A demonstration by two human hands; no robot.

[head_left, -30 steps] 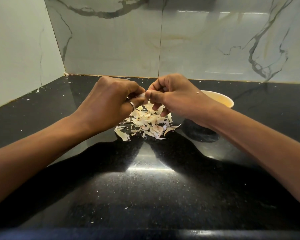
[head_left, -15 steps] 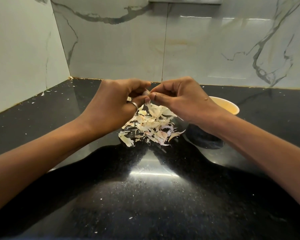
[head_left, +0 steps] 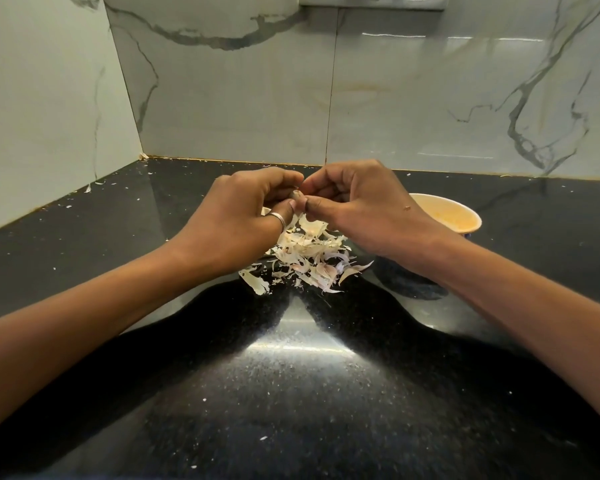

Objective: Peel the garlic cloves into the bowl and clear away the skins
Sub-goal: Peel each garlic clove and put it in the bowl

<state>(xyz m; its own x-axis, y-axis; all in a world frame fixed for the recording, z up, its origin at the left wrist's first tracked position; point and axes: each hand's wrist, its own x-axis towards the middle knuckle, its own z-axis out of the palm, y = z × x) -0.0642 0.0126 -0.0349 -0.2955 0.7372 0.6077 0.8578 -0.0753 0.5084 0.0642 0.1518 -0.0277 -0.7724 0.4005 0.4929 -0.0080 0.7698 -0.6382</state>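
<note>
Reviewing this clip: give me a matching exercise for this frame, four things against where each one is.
Things:
1. clove
2. skins
3. bowl
4. ring

Places:
A. on a finger of the left hand
B. standing just beyond the wrist of the right hand
C. pinched between both hands
D. piled on the counter below the hands

Pairs: 1-C; 2-D; 3-B; 4-A

Pinched clove [head_left: 296, 195] over skin heap [head_left: 309, 258] (bowl [head_left: 473, 213] beside)
</note>
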